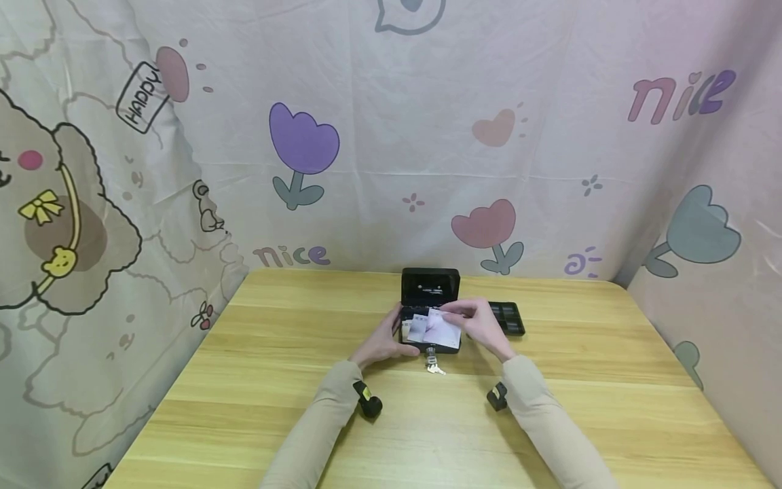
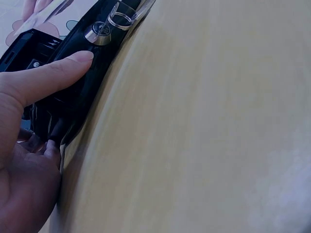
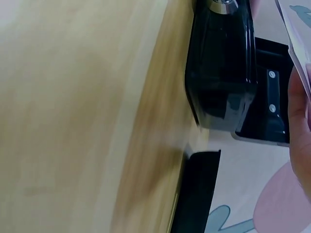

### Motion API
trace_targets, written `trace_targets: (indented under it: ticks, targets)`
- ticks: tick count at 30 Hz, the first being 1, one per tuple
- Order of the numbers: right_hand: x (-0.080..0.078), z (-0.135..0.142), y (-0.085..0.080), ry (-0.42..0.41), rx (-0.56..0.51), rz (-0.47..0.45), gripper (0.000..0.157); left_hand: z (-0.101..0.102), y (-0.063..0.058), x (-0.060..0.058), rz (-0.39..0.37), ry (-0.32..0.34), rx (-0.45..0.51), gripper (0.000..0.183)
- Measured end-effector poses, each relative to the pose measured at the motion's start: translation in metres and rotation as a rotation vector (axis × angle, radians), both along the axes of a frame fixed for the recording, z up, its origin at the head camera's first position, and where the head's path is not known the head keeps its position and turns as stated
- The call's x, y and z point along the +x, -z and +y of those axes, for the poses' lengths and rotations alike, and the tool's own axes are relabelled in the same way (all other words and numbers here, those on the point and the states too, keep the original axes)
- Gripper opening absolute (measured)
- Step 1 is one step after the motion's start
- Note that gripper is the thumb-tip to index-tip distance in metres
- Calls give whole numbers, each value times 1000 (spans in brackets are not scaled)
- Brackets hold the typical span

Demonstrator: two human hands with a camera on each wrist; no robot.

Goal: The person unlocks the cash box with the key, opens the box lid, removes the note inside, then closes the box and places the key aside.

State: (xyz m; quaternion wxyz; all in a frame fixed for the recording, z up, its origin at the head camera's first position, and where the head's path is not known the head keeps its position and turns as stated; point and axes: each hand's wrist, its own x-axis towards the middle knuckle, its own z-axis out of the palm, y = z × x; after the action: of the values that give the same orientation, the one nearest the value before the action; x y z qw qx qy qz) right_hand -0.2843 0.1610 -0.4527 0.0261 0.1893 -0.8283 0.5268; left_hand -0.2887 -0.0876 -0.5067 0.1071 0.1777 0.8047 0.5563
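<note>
A black cash box (image 1: pixel 449 350) stands on the table with its lid (image 1: pixel 430 273) raised. My left hand (image 1: pixel 383 341) grips the box's left side, the thumb (image 2: pixel 58 77) lying along the front near the round lock (image 2: pixel 98 34). Keys (image 1: pixel 435 369) on a ring hang from that lock. Over the opening, my right hand (image 1: pixel 482 327) pinches pale printed papers or cards (image 1: pixel 444 331) at their upper right. In the right wrist view, the papers (image 3: pixel 296 46) stand above the box (image 3: pixel 221 63), clear of its rim. Their print is too small to read.
Right of the box lies a black compartmented tray (image 1: pixel 514 319), partly behind my right hand. The light wooden table (image 1: pixel 293 319) extends around both. A printed cloth backdrop (image 1: pixel 379 136) rises behind and at the sides. A black camera sits at each wrist.
</note>
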Motion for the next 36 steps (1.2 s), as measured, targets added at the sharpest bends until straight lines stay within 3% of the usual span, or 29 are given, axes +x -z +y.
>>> trace_targets:
  ticks: [13, 20, 28, 36]
  targets:
    - [13, 28, 3, 8, 45, -68, 24, 0, 0, 0, -16, -5, -2, 126]
    - [18, 45, 7, -3, -12, -104, 25, 0, 0, 0, -2, -3, -13, 125]
    - [20, 64, 15, -70, -90, -181, 29, 0, 0, 0, -3, -1, -21, 126]
    - [25, 82, 18, -33, -8, -230, 29, -1, -1, -1, -1, -4, -36, 126]
